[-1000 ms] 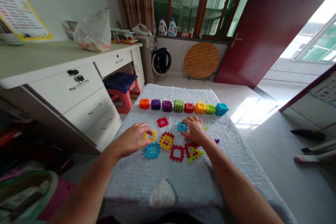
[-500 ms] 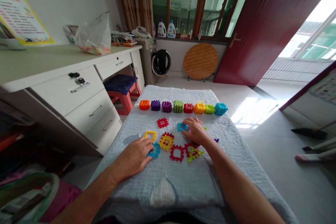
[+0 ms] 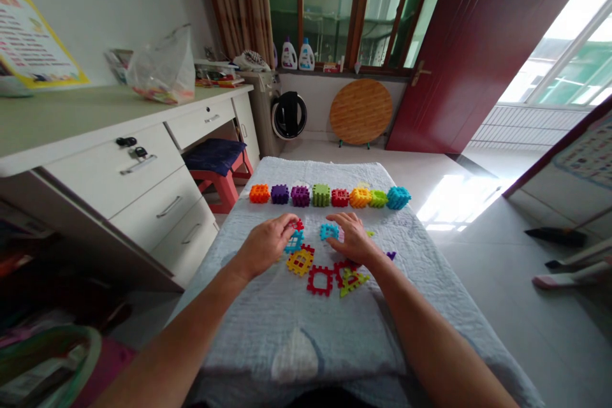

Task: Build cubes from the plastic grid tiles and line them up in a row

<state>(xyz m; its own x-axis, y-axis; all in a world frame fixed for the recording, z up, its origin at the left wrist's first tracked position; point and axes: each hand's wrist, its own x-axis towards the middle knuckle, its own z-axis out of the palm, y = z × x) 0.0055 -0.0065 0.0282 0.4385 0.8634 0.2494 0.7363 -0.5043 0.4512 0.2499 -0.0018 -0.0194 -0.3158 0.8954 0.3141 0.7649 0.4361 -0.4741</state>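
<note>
My left hand (image 3: 269,241) is closed on a blue square interlocking tile (image 3: 294,241) with a window grid, lifted next to a red tile (image 3: 299,225) that its fingers partly hide. Thumb and fingers of my right hand (image 3: 352,237) bracket another blue interlocking tile (image 3: 329,232) at its right side. Nearer me lie a yellow tile (image 3: 300,262) over a red one, a red square frame (image 3: 320,281), and a green triangular tile (image 3: 352,282) overlapping a further red piece. The yellow frame tile is mostly hidden under my left hand.
Stacks of same-coloured tiles stand in a row across the cloth-covered table (image 3: 296,325), from an orange stack (image 3: 259,193) to a blue stack (image 3: 398,197). A small purple piece (image 3: 391,255) lies at the right. A stool (image 3: 217,162) and a white desk (image 3: 119,166) stand left.
My left hand has moved forward and right, carrying the blue tile away from beside the yellow one toward the red tile. My right hand stays at its blue tile. The view has shifted slightly.
</note>
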